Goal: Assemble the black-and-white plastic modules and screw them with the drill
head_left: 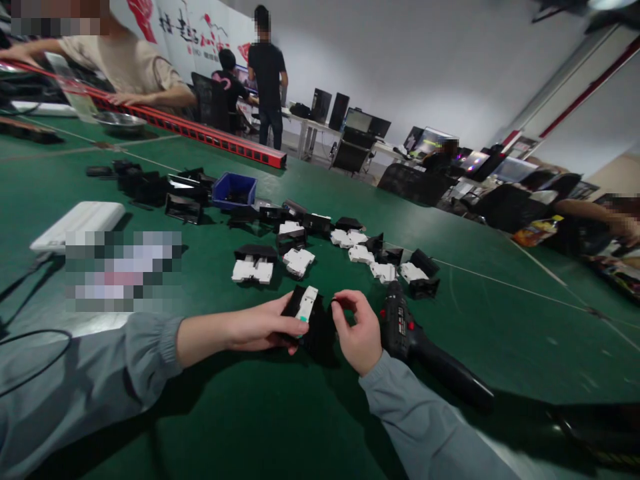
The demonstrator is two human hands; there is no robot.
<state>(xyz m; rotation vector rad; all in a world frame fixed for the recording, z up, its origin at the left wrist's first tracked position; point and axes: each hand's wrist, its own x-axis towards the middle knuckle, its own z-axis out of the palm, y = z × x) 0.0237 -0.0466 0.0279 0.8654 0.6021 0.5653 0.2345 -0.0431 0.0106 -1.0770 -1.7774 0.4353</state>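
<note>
My left hand grips a black housing with a white module set in it, held just above the green table. My right hand is at the right side of the same black part, thumb and forefinger pinched at its upper edge. Whether a small piece sits between those fingertips is too small to tell. A black electric screwdriver lies on the table right beside my right hand.
Several white modules and black housings are scattered beyond my hands. A blue bin, a white box, cables at the left and a red rail lie farther off. Other people sit around the table and at desks behind.
</note>
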